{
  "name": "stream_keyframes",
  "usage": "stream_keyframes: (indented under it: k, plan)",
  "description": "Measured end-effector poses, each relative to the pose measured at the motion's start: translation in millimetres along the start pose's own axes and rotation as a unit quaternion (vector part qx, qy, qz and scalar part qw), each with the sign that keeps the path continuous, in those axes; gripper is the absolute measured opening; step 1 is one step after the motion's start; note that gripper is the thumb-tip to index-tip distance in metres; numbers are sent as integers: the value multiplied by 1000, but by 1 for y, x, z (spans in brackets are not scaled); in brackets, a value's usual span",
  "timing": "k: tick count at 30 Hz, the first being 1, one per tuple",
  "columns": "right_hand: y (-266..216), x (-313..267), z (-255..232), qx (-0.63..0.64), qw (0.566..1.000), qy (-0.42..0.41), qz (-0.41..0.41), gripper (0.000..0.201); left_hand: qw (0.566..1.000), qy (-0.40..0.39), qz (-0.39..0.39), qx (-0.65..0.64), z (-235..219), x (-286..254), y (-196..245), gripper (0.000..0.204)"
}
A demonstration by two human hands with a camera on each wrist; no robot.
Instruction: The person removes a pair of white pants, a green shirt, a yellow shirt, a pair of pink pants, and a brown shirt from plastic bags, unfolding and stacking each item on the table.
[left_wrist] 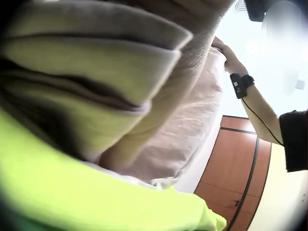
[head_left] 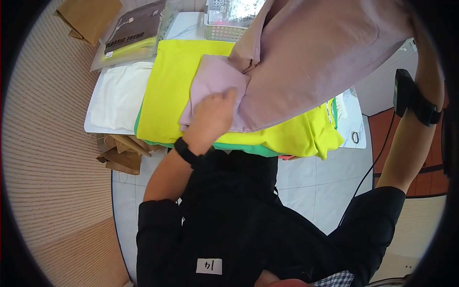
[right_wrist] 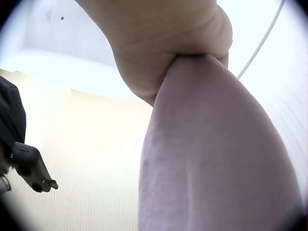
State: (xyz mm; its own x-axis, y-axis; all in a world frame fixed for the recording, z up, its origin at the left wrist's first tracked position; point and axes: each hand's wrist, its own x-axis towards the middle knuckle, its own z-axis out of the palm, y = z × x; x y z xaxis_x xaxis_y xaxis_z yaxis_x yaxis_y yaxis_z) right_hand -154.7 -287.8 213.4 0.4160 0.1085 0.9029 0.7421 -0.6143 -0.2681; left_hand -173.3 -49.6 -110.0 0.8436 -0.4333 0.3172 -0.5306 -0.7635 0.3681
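A mauve garment (head_left: pixel 306 62) lies partly on top of a yellow-green shirt (head_left: pixel 167 95), which serves as the landmark here, spread over the table. The left hand (head_left: pixel 213 115) rests on the folded end of the mauve garment, fingers fairly straight and pressing the cloth flat against the yellow-green shirt, near that shirt's middle. The right hand (right_wrist: pixel 168 53) is raised well above the yellow-green shirt and has its fingers curled tight round a bunched edge of the mauve garment, so the cloth hangs down from the fist in a long fold (the right wrist view shows this grip plainly; in the head view the hand itself is hidden by the cloth). The left wrist view shows the same lifted hand (left_wrist: pixel 230 57) high over the shirt, with a black wrist strap below it. To the left of the yellow-green shirt lies a white garment (head_left: pixel 117 98), touching its edge. Beyond the shirt's far left corner sits a clear packet (head_left: pixel 131 33) holding dark clothing, and a white basket (head_left: pixel 224 31) stands just past its far edge.
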Motion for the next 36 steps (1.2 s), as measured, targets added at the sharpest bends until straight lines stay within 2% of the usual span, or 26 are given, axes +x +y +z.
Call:
stream_keyframes:
  k: [2,4,5,7,10,11,12,13,14,15,16,17,18,19,20,21,23,24,25,26,27,29,30,32,34,36]
  plan:
    - [3,2,-13,-6,999,-28,20,11,988,-115,-102,-20,-5,5,-26,45]
    - [16,18,-42,-102,989,-52,95,42,996,-10,-63,-64,-18,-1,-57,29]
    - [21,15,-52,-107,988,-50,98,42,987,22,-102,-121,-34,-3,-70,27]
    - [35,6,-72,-110,979,18,170,43,962,85,-171,-197,-79,-8,-107,26]
    - [176,17,-180,-159,949,-33,270,45,901,169,-284,-281,-137,-27,-151,30]
    - [166,-3,-173,-125,949,-32,289,48,901,170,-286,-278,-142,-33,-164,30]
    - [157,-21,-167,-150,923,-61,349,47,898,172,-327,-237,-142,-40,-177,31]
    - [150,-43,-152,-155,910,-52,381,44,893,174,-367,-196,-140,-46,-187,33]
    - [143,-65,-136,-158,896,-43,413,41,892,176,-369,-193,-129,-52,-200,33]
    - [156,-88,-132,-116,892,-53,433,37,924,198,-312,-97,-111,-58,-213,34]
    - [174,-106,-134,-192,851,-78,483,36,944,217,-250,0,-101,-61,-219,36]
    - [168,-129,-120,-117,865,-100,478,35,947,167,-242,-133,-99,-60,-208,46]
    - [196,-156,-122,-111,870,-98,471,34,946,166,-244,-134,-96,-57,-186,46]
    - [211,-177,-118,-98,866,-111,477,35,943,118,-278,-141,-93,-51,-158,51]
    - [209,-193,-107,-89,870,-113,471,37,937,70,-311,-147,-89,-48,-138,55]
    - [212,-207,-103,-71,861,-127,488,39,936,71,-312,-146,-81,-49,-131,55]
    - [217,-223,-100,-107,841,-195,493,45,978,75,-188,50,-64,-50,-125,51]
    - [214,-226,-98,-126,823,-232,503,48,978,74,-187,51,-62,-48,-120,51]
    - [210,-228,-101,-126,822,-232,505,48,969,75,-203,116,-60,-47,-116,47]
    - [205,-227,-104,-104,809,-265,514,51,956,77,-218,181,-59,-45,-113,43]
    - [198,-223,-107,-81,795,-297,522,54,956,76,-216,182,-61,-42,-119,43]
    - [198,-217,-122,-74,800,-283,525,55,931,-32,-328,159,-70,-36,-145,33]
    - [195,-213,-129,-68,802,-270,528,57,931,-33,-325,160,-74,-38,-155,33]
    - [182,-202,-139,-52,793,-265,546,58,946,6,-287,151,-79,-41,-170,26]
    - [171,-198,-143,-2,821,-195,537,55,958,4,-262,121,-84,-39,-164,34]
    - [151,-186,-138,52,828,-177,529,54,982,53,-147,104,-77,-33,-137,48]
